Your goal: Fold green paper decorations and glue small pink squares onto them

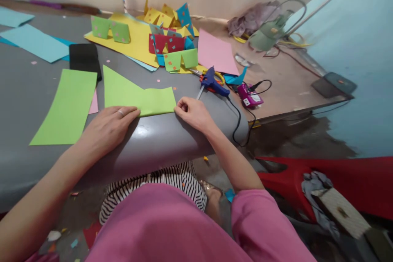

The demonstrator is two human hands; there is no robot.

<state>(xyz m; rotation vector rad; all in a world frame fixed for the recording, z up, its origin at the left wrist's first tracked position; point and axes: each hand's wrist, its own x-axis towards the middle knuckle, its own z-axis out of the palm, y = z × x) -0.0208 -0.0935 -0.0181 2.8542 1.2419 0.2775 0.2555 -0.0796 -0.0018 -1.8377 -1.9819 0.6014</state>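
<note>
A light green paper point(123, 92) lies in front of me with its near edge folded. My left hand point(112, 125) rests flat on its near left part, a ring on one finger. At the paper's right corner, my right hand point(193, 112) pinches the edge between thumb and curled fingers. Another green sheet point(66, 106) lies to the left, partly over a pink piece point(93, 104). Just beyond my right hand is a blue glue gun point(213, 83) with a glue stick in its back.
Folded green, red, yellow and blue paper shapes point(167, 44) stand at the back. A black case point(84, 57), light blue sheets point(37, 43), a pink sheet point(216, 51), scissors point(219, 77) and a purple power box point(250, 96) lie around. A red chair point(288, 180) stands at right.
</note>
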